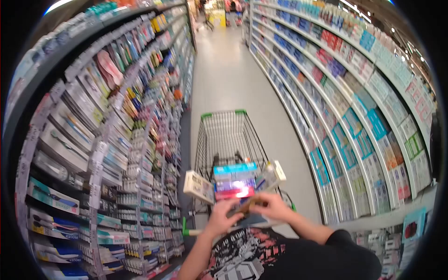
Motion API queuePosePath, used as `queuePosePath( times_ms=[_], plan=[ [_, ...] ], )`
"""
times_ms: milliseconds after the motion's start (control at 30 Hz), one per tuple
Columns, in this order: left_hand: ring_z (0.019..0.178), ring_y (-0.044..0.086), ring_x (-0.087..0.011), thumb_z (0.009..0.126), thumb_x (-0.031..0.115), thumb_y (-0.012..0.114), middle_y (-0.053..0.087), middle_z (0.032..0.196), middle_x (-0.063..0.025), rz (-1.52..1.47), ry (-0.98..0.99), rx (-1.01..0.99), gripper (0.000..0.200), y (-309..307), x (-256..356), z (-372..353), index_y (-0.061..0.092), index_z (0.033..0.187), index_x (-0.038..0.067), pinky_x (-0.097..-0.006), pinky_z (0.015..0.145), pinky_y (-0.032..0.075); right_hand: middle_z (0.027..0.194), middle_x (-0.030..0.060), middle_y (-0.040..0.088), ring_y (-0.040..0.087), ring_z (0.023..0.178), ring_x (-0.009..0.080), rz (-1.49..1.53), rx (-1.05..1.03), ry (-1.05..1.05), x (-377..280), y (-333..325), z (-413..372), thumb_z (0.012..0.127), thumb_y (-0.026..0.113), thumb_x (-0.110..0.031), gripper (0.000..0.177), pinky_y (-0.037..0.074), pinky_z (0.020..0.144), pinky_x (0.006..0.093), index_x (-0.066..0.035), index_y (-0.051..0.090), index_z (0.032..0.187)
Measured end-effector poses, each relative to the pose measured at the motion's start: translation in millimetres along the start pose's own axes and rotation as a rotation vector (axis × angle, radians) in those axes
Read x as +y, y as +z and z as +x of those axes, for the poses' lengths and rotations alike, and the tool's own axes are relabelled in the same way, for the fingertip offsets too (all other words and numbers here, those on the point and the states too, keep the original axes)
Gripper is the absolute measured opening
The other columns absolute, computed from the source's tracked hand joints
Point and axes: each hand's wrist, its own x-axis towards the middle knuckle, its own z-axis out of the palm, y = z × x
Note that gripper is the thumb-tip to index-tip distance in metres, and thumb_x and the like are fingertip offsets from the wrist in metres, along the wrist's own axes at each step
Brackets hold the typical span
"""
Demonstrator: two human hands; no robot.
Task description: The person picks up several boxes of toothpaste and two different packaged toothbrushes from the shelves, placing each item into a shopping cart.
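My right hand (275,208) is closed on a small brown item (252,204), whose kind I cannot make out. My left hand (223,216) meets it from the other side, with thumb and fingers closed about its left end. Both hands are over the near end of a wire shopping cart (224,133) with green trim. Just beyond them is a stack of boxes in the cart: a blue-topped box (235,169) above a purple box (234,185) and a red box (233,193). Cream cartons (199,186) flank the stack on both sides.
Packed shelves (98,154) of toothbrushes and other hanging goods line the left of the aisle. On the right, long shelves (336,93) carry rows of boxed goods. The pale aisle floor (221,70) runs ahead to a yellow display (217,17).
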Motion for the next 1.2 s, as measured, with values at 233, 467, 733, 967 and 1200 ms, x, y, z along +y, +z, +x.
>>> queuePosePath(
  times_ms=[233, 467, 733, 967, 1200],
  plan=[
    [0.135, 0.048, -0.0398, 0.097, 0.053, 0.059, 0.053, 0.145, -0.0229, 0.828, -0.689, 0.090, 0.067, -9.5, -89.4, -79.4, 0.055, 0.138, -0.001, -0.0493, 0.110, 0.040, 0.082, 0.0055, 0.071, 0.067, 0.068, 0.0103, 0.180, 0.570, 0.250, 61.4, -90.8, -3.6, 0.095, 0.074, -0.021, 0.023, 0.051, 0.060, 0.0250, -0.001, 0.066, 0.102],
    [0.142, 0.042, -0.0344, 0.098, 0.049, 0.058, 0.051, 0.149, -0.0181, 0.823, -0.847, 0.049, 0.054, -3.4, -75.2, -76.3, 0.065, 0.129, 0.005, -0.0449, 0.115, 0.037, 0.090, 0.0119, 0.075, 0.075, 0.071, 0.0183, 0.092, 0.753, 0.444, 108.0, -119.0, -7.6, 0.095, 0.072, -0.019, 0.028, 0.058, 0.059, 0.0292, 0.004, 0.066, 0.109],
    [0.140, 0.043, -0.0339, 0.096, 0.043, 0.061, 0.053, 0.146, -0.0164, 0.819, -0.863, 0.028, 0.048, -3.7, -71.9, -73.2, 0.065, 0.127, 0.007, -0.0442, 0.114, 0.038, 0.084, 0.0222, 0.074, 0.075, 0.073, 0.0331, -0.190, 0.554, 0.466, 165.9, -42.6, 28.4, 0.087, 0.076, -0.023, 0.038, 0.060, 0.069, 0.0413, 0.005, 0.063, 0.111],
    [0.140, 0.043, -0.0337, 0.095, 0.039, 0.062, 0.054, 0.145, -0.0159, 0.818, -0.845, 0.041, 0.044, -1.8, -75.5, -76.7, 0.065, 0.125, 0.007, -0.0443, 0.114, 0.038, 0.097, 0.0252, 0.072, 0.071, 0.093, 0.0432, -0.347, 0.389, 0.440, 193.5, -3.2, 59.7, 0.085, 0.079, -0.024, 0.039, 0.057, 0.082, 0.0472, 0.002, 0.060, 0.106],
    [0.139, 0.044, -0.0332, 0.095, 0.037, 0.063, 0.054, 0.145, -0.0149, 0.815, -0.839, 0.055, 0.043, -1.7, -75.2, -76.3, 0.065, 0.125, 0.007, -0.0449, 0.113, 0.038, 0.105, 0.0247, 0.070, 0.069, 0.097, 0.0438, -0.524, 0.296, 0.402, 191.3, -1.5, 68.3, 0.083, 0.081, -0.017, 0.054, 0.057, 0.082, 0.0496, -0.001, 0.051, 0.124]
  ],
)
